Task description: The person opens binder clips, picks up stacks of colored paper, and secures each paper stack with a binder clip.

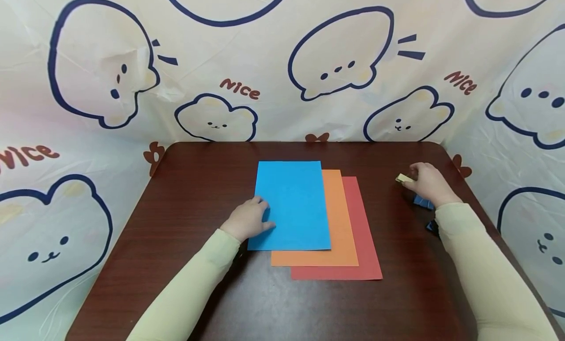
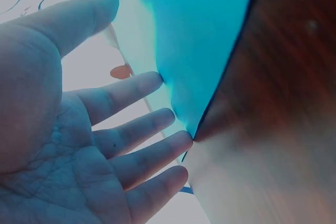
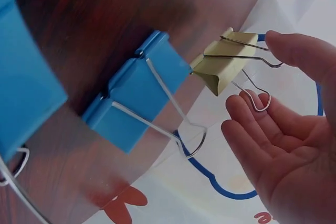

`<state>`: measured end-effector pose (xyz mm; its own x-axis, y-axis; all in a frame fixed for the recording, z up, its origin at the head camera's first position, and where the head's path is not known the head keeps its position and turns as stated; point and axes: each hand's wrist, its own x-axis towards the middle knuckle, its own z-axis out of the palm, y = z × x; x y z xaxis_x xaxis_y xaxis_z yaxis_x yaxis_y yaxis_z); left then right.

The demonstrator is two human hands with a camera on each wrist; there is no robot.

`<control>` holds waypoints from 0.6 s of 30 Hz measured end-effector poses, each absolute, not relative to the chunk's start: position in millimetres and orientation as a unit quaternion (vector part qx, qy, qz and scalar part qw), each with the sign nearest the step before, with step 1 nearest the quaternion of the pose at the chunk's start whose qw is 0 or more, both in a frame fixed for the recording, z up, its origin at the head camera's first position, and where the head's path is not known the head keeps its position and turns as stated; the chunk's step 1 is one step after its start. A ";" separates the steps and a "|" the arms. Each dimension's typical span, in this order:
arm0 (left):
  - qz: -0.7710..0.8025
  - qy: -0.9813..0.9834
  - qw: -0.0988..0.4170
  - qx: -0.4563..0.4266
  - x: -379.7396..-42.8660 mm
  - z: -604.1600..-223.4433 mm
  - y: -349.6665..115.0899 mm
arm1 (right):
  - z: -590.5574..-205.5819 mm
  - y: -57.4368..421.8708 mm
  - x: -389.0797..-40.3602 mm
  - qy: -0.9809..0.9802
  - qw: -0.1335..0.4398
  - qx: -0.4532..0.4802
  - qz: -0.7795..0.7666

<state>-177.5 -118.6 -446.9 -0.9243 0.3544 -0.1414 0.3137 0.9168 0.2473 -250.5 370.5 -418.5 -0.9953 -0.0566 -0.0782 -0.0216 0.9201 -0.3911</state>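
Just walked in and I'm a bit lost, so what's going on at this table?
A person's left hand touches a blue sheet, which lies over an orange sheet and a red sheet, staggered on the table. Off to the right, their right hand pinches a yellow binder clip, near two blue binder clips. No clip shows on the sheets.

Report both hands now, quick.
Left hand: open, fingers touching the blue sheet.
Right hand: closed, holding the yellow binder clip.

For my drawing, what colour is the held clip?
Pale yellow clip, clearest in the right wrist view.
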 end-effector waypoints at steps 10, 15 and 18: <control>0.162 0.973 0.039 0.159 -186.9 -442.2 -121.7 | -416.7 354.0 -245.2 0.968 0.024 -0.005 -0.250; 0.210 0.969 0.023 0.131 -195.4 -441.6 -123.9 | -414.5 343.6 -241.9 0.965 0.021 -0.013 -0.262; 0.234 0.965 0.010 0.118 -201.0 -440.2 -124.6 | -414.4 337.6 -240.6 0.965 0.016 -0.013 -0.262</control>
